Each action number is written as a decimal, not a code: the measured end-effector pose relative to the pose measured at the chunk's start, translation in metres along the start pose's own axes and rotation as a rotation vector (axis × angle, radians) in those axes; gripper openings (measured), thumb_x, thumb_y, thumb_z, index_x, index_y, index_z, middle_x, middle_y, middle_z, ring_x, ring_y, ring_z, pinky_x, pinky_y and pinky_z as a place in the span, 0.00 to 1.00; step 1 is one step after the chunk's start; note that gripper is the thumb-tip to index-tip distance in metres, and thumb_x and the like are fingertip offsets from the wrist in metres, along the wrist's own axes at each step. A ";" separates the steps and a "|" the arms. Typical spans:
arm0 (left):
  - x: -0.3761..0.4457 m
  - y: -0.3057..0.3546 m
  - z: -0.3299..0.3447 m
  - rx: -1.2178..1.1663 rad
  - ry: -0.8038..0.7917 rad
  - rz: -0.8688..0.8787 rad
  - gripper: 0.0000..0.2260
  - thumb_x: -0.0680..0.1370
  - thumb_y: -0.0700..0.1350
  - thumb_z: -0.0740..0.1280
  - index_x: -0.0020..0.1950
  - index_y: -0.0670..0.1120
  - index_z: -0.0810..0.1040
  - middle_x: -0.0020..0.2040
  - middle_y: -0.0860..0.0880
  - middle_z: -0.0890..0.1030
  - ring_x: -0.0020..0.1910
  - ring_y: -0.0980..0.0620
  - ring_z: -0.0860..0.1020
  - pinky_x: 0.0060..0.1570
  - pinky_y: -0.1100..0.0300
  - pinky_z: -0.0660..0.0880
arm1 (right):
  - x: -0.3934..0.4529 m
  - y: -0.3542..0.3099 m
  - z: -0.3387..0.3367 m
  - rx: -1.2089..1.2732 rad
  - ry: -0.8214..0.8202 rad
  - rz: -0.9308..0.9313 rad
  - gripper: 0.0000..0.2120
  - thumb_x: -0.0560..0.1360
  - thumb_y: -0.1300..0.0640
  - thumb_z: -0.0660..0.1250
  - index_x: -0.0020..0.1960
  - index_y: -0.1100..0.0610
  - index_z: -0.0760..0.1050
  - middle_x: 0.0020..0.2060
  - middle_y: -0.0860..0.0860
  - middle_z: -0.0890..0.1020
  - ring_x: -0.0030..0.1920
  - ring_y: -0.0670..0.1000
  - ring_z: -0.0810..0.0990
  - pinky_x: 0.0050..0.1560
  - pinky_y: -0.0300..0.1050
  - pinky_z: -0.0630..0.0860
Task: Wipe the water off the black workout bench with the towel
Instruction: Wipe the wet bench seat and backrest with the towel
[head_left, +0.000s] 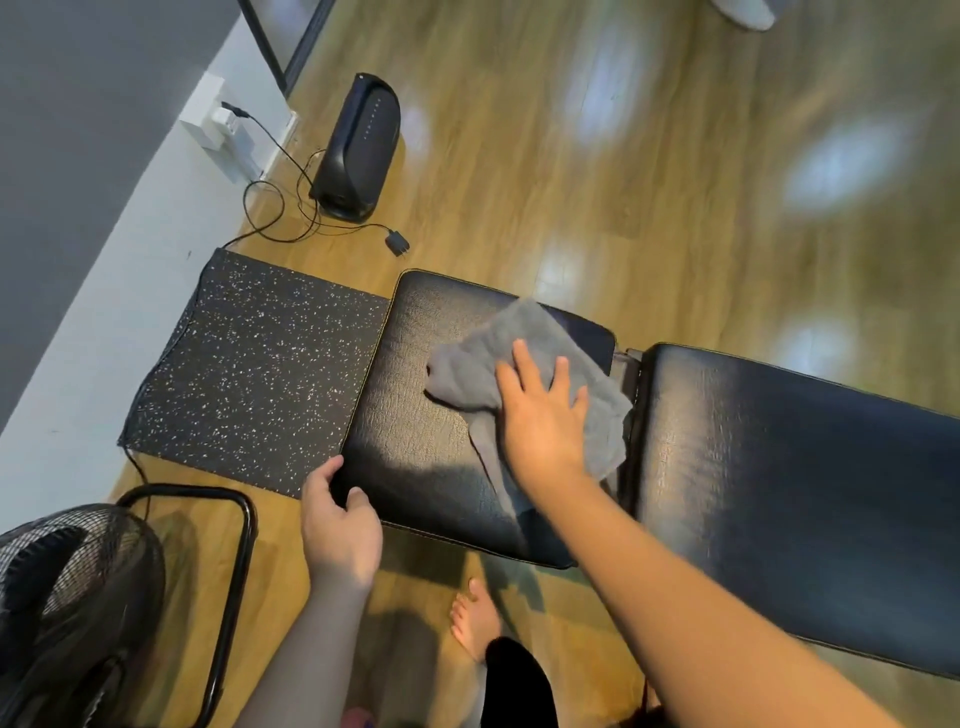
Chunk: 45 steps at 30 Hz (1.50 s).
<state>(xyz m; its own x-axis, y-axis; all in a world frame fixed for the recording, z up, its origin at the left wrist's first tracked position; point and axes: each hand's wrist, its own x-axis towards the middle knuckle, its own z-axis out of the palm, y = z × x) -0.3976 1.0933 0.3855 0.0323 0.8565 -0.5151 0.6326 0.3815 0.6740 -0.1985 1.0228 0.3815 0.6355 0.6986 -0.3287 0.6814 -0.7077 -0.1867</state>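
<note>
The grey towel (524, 384) lies crumpled on the smaller seat pad of the black workout bench (431, 415), toward that pad's far-right corner, one edge drooping into the gap before the long back pad (795, 478). The right hand (540, 415) presses flat on top of it, fingers spread and straight, not gripping, just pinning cloth to vinyl. That's a wiping hold, I'd say: a wide palm pushes more towel across the surface at once.

The left hand (340, 525) is curled over the near-left corner of the seat pad, thumb on top, fingers around the edge. Likely it's there to brace the body and steady the bench while the other arm sweeps.

The upholstery is glossy and wrinkled, catching broad sheen from the lights; whether any wet patch remains I can't tell, since glare and water look alike here. The long pad looks untouched by the towel right now, so probably more to cover.

Outward: a speckled rubber mat (260, 364) butts against the seat pad's end. Beyond it, a dark speaker (358, 145) stands on the wooden floor (623, 156), with cables trailing to a wall outlet (218, 124). A fan (67, 597) sits at near left, and a bare foot (475, 618) shows below the bench.
</note>
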 end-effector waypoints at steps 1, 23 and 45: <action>0.000 0.001 0.001 0.006 0.009 0.000 0.17 0.79 0.37 0.60 0.67 0.50 0.70 0.68 0.47 0.72 0.67 0.44 0.71 0.62 0.55 0.67 | -0.024 -0.002 0.008 -0.025 -0.004 -0.035 0.22 0.79 0.63 0.56 0.72 0.52 0.63 0.80 0.49 0.53 0.75 0.72 0.51 0.67 0.77 0.55; -0.108 0.032 0.108 0.994 -0.395 0.688 0.34 0.75 0.61 0.62 0.78 0.57 0.51 0.80 0.50 0.45 0.79 0.46 0.43 0.75 0.45 0.50 | -0.171 0.180 -0.026 -0.105 0.053 0.090 0.36 0.63 0.74 0.70 0.68 0.52 0.72 0.74 0.52 0.68 0.69 0.71 0.69 0.55 0.70 0.74; -0.113 0.022 0.126 1.224 -0.333 0.671 0.42 0.67 0.54 0.75 0.77 0.52 0.58 0.79 0.49 0.55 0.77 0.42 0.54 0.71 0.45 0.62 | -0.120 0.231 -0.002 -0.162 0.027 -0.091 0.27 0.68 0.66 0.67 0.65 0.52 0.72 0.74 0.51 0.68 0.70 0.73 0.65 0.61 0.76 0.65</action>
<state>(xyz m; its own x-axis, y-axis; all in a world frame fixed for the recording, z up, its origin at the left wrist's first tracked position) -0.2899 0.9616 0.3922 0.6545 0.5662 -0.5010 0.6757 -0.7354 0.0517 -0.1165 0.7757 0.3796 0.5766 0.7630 -0.2923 0.7847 -0.6168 -0.0621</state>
